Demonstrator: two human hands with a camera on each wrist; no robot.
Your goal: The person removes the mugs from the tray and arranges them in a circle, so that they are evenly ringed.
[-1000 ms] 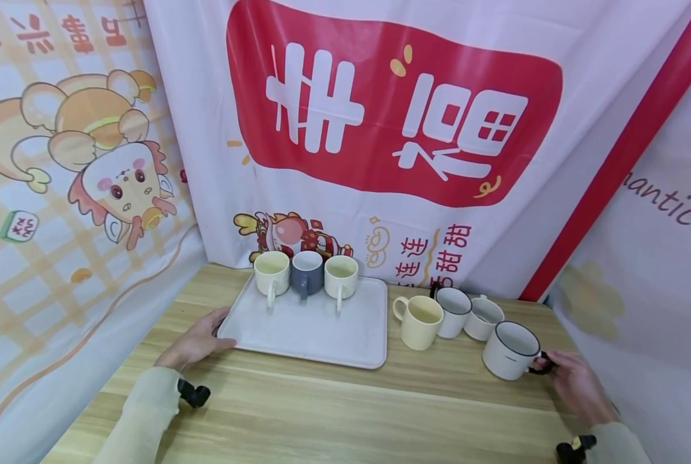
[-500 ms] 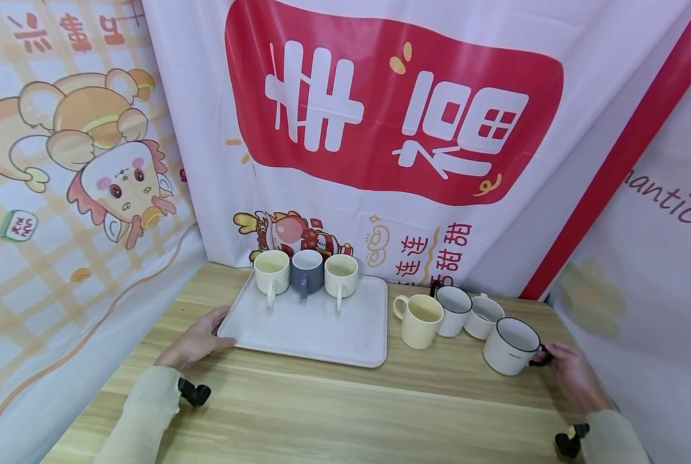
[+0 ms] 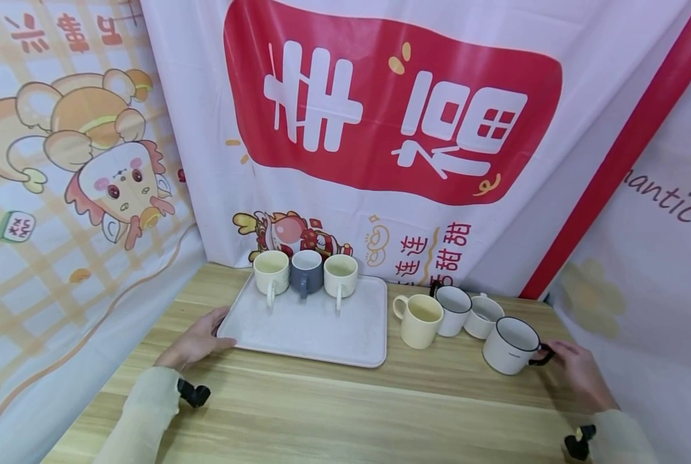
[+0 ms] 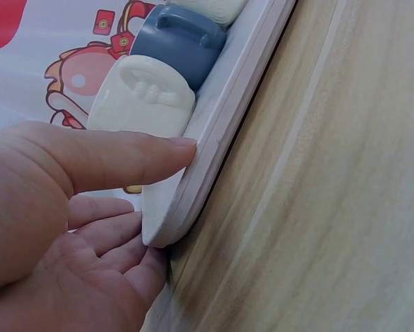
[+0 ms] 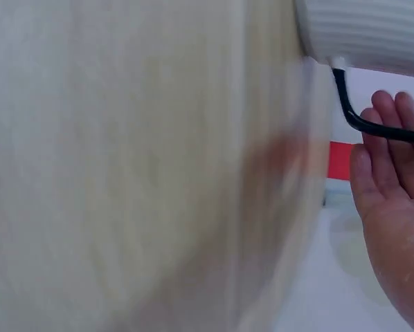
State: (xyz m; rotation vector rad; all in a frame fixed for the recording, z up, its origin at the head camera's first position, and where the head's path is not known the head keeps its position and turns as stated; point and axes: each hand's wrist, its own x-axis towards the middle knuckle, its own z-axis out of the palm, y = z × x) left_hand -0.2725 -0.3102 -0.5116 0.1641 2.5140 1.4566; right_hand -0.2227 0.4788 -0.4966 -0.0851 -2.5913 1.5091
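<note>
My left hand (image 3: 197,338) holds the near left corner of a pale tray (image 3: 310,336). In the left wrist view its thumb (image 4: 124,159) lies on the rim and the fingers reach against the outer side and underneath. At the right of the table, my right hand (image 3: 581,375) is beside the black handle (image 3: 543,355) of a white mug (image 3: 504,356) with a black rim. The right wrist view shows that hand's fingers (image 5: 401,162) loosely extended behind the handle (image 5: 383,129), with the palm turned up and not closed round it. The mug stands upright.
Along the tray's back edge stand a cream mug (image 3: 272,277), a dark blue mug (image 3: 307,276) and another pale mug (image 3: 340,278). Right of the tray are a yellow mug (image 3: 420,325), a black-rimmed white mug (image 3: 452,316) and a small white cup (image 3: 483,320). Printed cloth (image 3: 380,225) hangs behind.
The black-rimmed mug at the right has shifted slightly backward, then stayed put. My right hand's fingers have loosened from its handle and eased to the right. The left hand and tray are still.
</note>
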